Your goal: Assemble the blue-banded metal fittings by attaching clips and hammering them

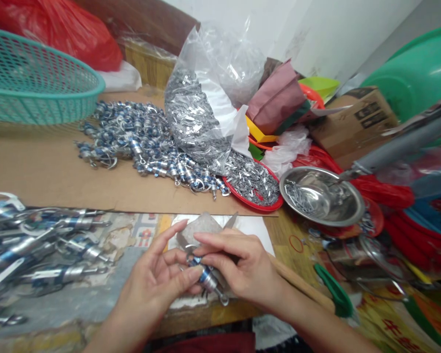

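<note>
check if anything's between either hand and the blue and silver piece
Nothing visible stands between: the left hand and right hand both have fingers directly on the blue and silver piece. The grey block lies beyond them.

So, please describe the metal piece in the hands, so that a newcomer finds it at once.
Find the large brown cardboard sheet; in front of its near edge, the left hand and right hand are close together. They hold a metal piece with blue bands and a ring at its lower end. Unlike similar pieces heaped on the cardboard and at left, it alone is held.
</note>
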A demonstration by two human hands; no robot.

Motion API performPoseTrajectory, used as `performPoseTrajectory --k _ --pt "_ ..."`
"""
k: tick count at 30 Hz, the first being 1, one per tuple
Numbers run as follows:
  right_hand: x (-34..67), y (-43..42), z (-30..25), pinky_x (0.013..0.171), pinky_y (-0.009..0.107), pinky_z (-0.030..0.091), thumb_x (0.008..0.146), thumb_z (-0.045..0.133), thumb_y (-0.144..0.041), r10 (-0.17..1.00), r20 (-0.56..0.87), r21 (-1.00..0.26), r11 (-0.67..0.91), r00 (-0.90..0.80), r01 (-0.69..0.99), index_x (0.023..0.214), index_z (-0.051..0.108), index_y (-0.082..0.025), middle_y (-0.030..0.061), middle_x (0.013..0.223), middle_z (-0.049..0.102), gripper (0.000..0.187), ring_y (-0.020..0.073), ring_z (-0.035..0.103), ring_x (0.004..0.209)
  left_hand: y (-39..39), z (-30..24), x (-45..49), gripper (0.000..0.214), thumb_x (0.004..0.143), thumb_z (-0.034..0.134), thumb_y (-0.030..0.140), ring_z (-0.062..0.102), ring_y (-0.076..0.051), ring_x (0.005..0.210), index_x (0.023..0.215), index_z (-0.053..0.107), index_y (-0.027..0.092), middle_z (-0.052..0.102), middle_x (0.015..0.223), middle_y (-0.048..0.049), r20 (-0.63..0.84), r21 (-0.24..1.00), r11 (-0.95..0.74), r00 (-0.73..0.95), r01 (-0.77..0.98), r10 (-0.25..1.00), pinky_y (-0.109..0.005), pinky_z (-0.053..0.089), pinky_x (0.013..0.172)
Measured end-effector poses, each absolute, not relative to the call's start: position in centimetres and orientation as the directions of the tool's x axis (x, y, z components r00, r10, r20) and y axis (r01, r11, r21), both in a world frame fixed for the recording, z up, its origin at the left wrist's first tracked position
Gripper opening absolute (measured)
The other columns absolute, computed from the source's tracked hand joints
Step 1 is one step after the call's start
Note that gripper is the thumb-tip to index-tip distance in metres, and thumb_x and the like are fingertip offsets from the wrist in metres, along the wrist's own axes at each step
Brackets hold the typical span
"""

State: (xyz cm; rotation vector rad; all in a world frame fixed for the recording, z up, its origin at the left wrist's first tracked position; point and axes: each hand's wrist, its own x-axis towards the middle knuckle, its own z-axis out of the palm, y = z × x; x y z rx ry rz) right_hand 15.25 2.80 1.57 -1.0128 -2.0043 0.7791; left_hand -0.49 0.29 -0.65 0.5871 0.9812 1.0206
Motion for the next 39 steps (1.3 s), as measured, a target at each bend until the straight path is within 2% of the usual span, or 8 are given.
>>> performPoseTrajectory --k 7,10,14,17,26,29,33,39 --pt "14.8 2.2 0.9 0.068 0.024 0.051 0.079 0.055 -0.002 0.796 0.527 -0.709 0.605 -0.298 0.361 0.099 0.070 -0.020 0.0045 0.085 0.071 0.030 0.0132 0.064 0.074 0.4 -0.7 -0.5 0.078 0.063 0.077 0.021 0.062 -0.012 0.057 0.130 0.039 0.025 0.063 0.068 0.0043 -0.386 0.794 0.426 0.182 -0.433 0.904 -0.023 0.054 0.056" --pt "17.3 2.2 1.0 0.073 0.026 0.051 0.083 0.052 -0.007 0.831 0.541 -0.689 0.525 -0.128 0.500 0.098 0.068 -0.023 0.0040 0.092 0.066 0.027 0.0141 0.062 0.085 0.4 -0.6 -0.5 0.079 0.063 0.078 0.021 0.062 -0.011 0.056 0.131 0.038 0.023 0.063 0.068 0.0044 -0.389 0.797 0.430 0.184 -0.424 0.903 -0.021 0.053 0.054" --pt "22.6 2.2 0.2 0.079 0.034 0.049 0.083 0.058 -0.025 0.951 0.285 -0.466 0.243 -0.116 0.851 0.110 0.061 -0.019 0.0081 0.099 0.063 0.027 0.0215 0.060 0.093 0.3 -0.4 -0.5 0.079 0.064 0.077 0.022 0.063 -0.011 0.057 0.131 0.037 0.023 0.064 0.069 0.0038 -0.405 0.803 0.441 0.176 -0.401 0.897 -0.021 0.052 0.055" --pt "24.8 1.5 -0.7 0.077 0.034 0.050 0.088 0.050 -0.031 0.982 0.026 -0.329 0.185 -0.187 0.926 0.107 0.063 -0.018 0.0080 0.093 0.065 0.026 0.0215 0.063 0.087 0.3 -0.3 -0.5 0.078 0.064 0.076 0.024 0.064 -0.014 0.061 0.132 0.037 0.023 0.063 0.071 0.0031 -0.410 0.806 0.443 0.170 -0.392 0.896 -0.023 0.054 0.058" --pt "23.9 -0.3 -0.9 0.077 0.032 0.050 0.086 0.053 -0.028 0.961 -0.104 -0.416 0.190 -0.254 0.889 0.114 0.057 -0.018 0.0069 0.093 0.061 0.030 0.0202 0.061 0.086 0.1 -0.2 -0.5 0.072 0.068 0.074 0.022 0.065 -0.014 0.062 0.130 0.038 0.026 0.061 0.069 0.0047 -0.384 0.809 0.427 0.186 -0.404 0.904 -0.024 0.053 0.059" --pt "24.2 -0.2 -0.4 0.077 0.031 0.051 0.086 0.052 -0.025 0.982 0.036 -0.484 0.181 -0.188 0.856 0.107 0.058 -0.018 0.0068 0.095 0.061 0.023 0.0197 0.062 0.088 0.1 -0.1 -0.5 0.072 0.068 0.073 0.021 0.064 -0.012 0.061 0.130 0.038 0.025 0.061 0.069 0.0048 -0.378 0.807 0.422 0.188 -0.412 0.906 -0.022 0.053 0.059" --pt "23.5 -1.7 1.7 0.088 0.029 0.048 0.086 0.051 -0.015 0.901 0.312 -0.406 0.414 -0.302 0.815 0.126 0.046 -0.022 0.0087 0.115 0.059 0.040 0.0193 0.058 0.105 0.0 -0.2 -0.5 0.075 0.066 0.075 0.020 0.064 -0.014 0.062 0.130 0.038 0.025 0.061 0.069 0.0048 -0.380 0.802 0.421 0.182 -0.424 0.907 -0.025 0.054 0.060" --pt "21.7 -3.7 4.3 0.086 0.024 0.051 0.081 0.048 0.000 0.776 0.399 -0.272 0.608 -0.488 0.746 0.142 0.027 -0.028 0.0058 0.121 0.060 0.071 0.0168 0.059 0.106 0.0 0.0 -0.4 0.074 0.065 0.076 0.021 0.065 -0.015 0.064 0.130 0.040 0.026 0.061 0.068 0.0054 -0.380 0.807 0.417 0.172 -0.419 0.909 -0.027 0.055 0.062"
